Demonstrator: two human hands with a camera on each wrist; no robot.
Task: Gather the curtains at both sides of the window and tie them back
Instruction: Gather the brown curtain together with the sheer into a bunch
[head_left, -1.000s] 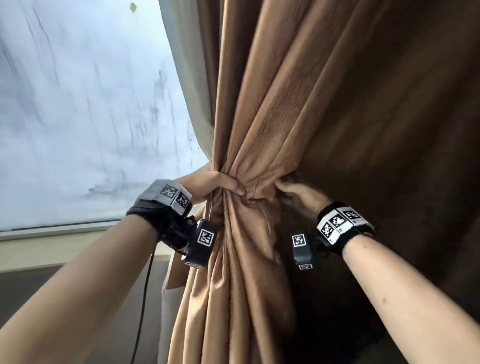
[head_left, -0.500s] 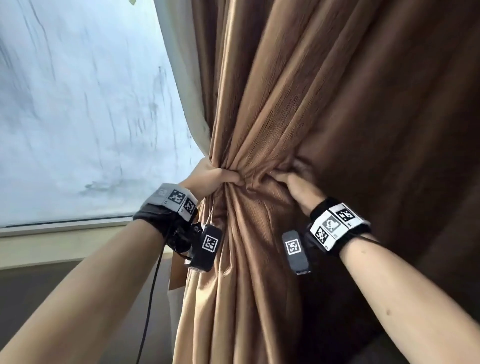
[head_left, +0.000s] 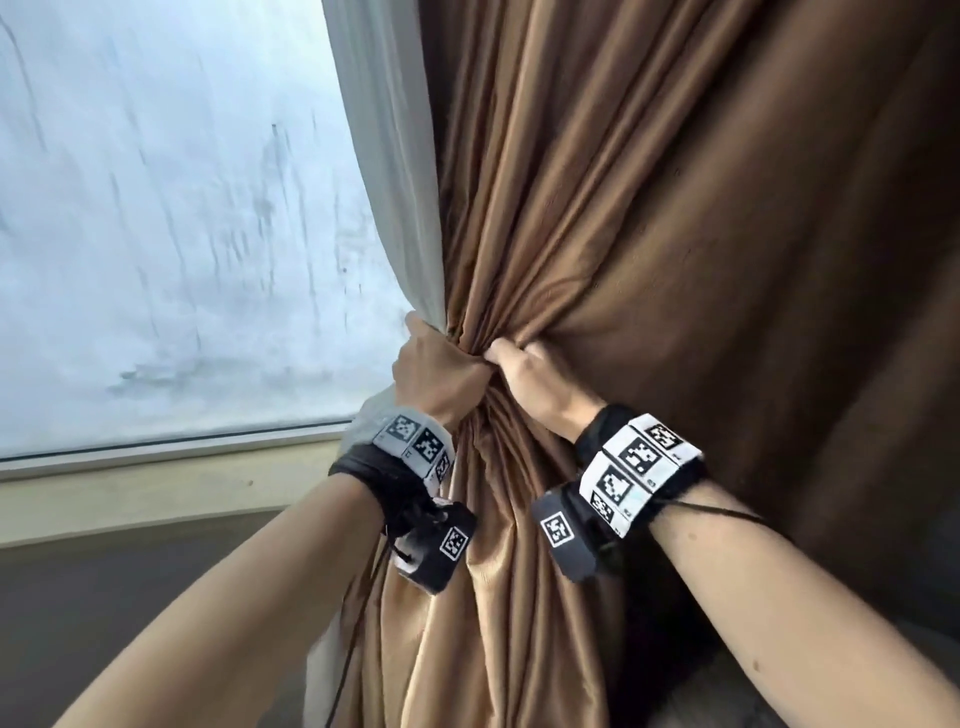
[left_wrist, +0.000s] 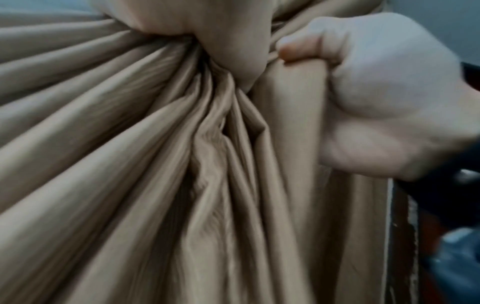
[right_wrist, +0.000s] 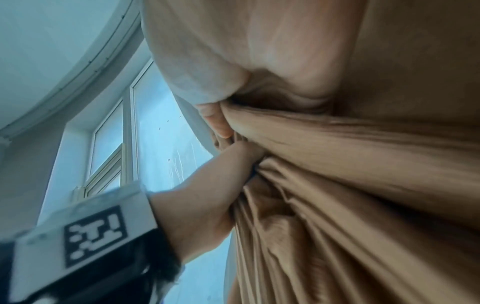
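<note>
Gathered the brown curtain (head_left: 597, 260) at the right edge of the window (head_left: 182, 234), somewhat above the level of the sill (head_left: 156, 483). Gripped the neck of the bundle with the left hand (head_left: 436, 369), fingers curled tight round the folds, together with the edge of the pale lining (head_left: 395, 182). Pinched further folds with the right hand (head_left: 530, 374), thumb and curled fingers closed on the cloth, touching the left hand at the same waist. Saw, in the left wrist view, the pleats fanning out from this one point.

Judged the step as the gathering on this side, nearly finished but not yet tied. Found no tie-back, cord or hook in any view, so could not locate one. For the next move, probably needed to keep one hand firm on the neck, so as not to lose the folds, and to free the other hand for bringing a tie round the bundle. Could not see the curtain of the other side at all.
</note>
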